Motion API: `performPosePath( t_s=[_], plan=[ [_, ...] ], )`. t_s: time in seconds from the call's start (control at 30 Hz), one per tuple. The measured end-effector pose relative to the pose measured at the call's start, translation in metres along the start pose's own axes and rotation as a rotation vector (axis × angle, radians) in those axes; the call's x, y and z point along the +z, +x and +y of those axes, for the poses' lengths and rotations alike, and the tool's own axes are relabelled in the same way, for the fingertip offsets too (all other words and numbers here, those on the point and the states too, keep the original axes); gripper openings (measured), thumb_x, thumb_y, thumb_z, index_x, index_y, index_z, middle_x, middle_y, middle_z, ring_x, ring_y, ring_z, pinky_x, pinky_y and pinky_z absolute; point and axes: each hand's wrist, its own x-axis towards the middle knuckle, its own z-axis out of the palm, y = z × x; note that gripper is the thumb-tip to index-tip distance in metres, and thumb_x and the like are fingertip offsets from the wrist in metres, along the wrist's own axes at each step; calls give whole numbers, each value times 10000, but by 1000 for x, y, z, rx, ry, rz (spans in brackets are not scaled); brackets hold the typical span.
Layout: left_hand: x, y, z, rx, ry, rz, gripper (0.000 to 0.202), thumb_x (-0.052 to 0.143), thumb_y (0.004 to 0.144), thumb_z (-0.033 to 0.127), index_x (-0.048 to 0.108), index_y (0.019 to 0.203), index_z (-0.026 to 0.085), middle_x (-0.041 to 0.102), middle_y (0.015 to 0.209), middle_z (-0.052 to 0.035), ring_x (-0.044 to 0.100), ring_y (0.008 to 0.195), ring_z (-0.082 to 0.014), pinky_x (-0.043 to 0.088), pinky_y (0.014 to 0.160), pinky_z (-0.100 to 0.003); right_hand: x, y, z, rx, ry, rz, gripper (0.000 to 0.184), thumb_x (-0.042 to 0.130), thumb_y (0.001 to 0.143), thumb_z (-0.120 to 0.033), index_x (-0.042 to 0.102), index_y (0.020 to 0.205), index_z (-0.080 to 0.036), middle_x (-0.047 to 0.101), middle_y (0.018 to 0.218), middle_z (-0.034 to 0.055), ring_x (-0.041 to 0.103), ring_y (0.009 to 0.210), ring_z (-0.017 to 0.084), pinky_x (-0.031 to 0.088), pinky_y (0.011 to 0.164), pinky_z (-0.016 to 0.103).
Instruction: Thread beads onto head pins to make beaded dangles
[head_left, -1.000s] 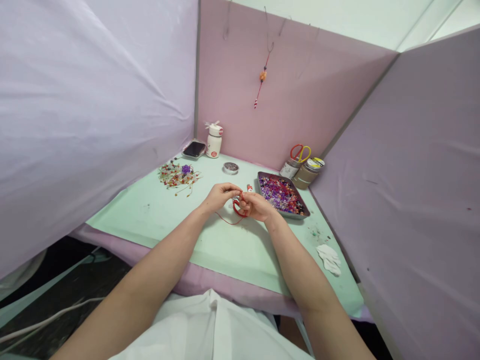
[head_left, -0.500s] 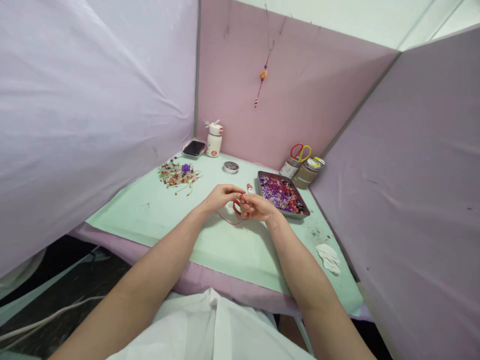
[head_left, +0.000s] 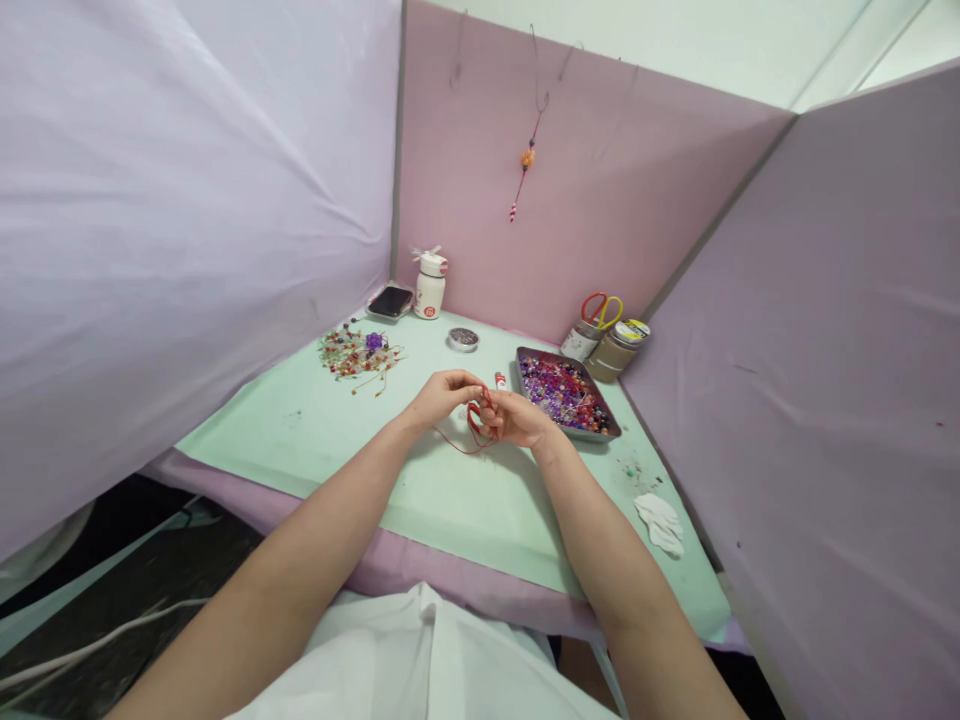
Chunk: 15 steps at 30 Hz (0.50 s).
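My left hand [head_left: 439, 397] and my right hand [head_left: 519, 417] meet over the green table top [head_left: 322, 420], fingertips nearly touching. Both pinch a thin red cord [head_left: 474, 428] that loops between them and trails onto the table below the left hand. Whether a bead sits on the cord is too small to tell. A metal tray [head_left: 608, 424] full of purple, pink and red beads lies just right of my right hand. A small red-and-white tube [head_left: 500, 380] lies just beyond my fingers.
A heap of beaded pins [head_left: 356, 352] lies at the left. At the back stand a white bottle [head_left: 430, 283], a phone [head_left: 390, 301], a small round tin [head_left: 463, 339] and jars with scissors [head_left: 601, 310]. A white cloth [head_left: 659, 520] lies at right. A beaded charm [head_left: 526, 158] hangs on the pink wall.
Both hands stay together on the red cord, with only small finger shifts. The view has tilted slightly.
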Motion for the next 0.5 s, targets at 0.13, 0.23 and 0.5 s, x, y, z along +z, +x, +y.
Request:
performPosePath(
  t_s=[0.13,0.23,0.5],
  plan=[
    [0,2,-1,-13,-10,76,231,687,660,336,678,776,136,678,753,-37,568,712,-138,433,734,-285,4,3,-2,-78,-21,157,241,698,722,-358,558,790,-174,520,611,-45,410,499,57,351,502,206],
    [-1,4,-2,-29,-15,99,242,687,650,342,674,775,135,667,740,-30,546,688,-128,419,710,-276,7,4,-2,-169,-83,257,255,732,674,-348,564,772,-182,550,658,-39,477,563,69,393,562,214],
    [0,2,-6,-111,14,9,287,691,652,381,675,794,132,641,734,-21,509,662,-115,389,662,-261,4,9,5,-528,-383,463,236,696,696,-398,599,774,-198,606,780,-12,548,722,116,445,722,272]
  ],
)
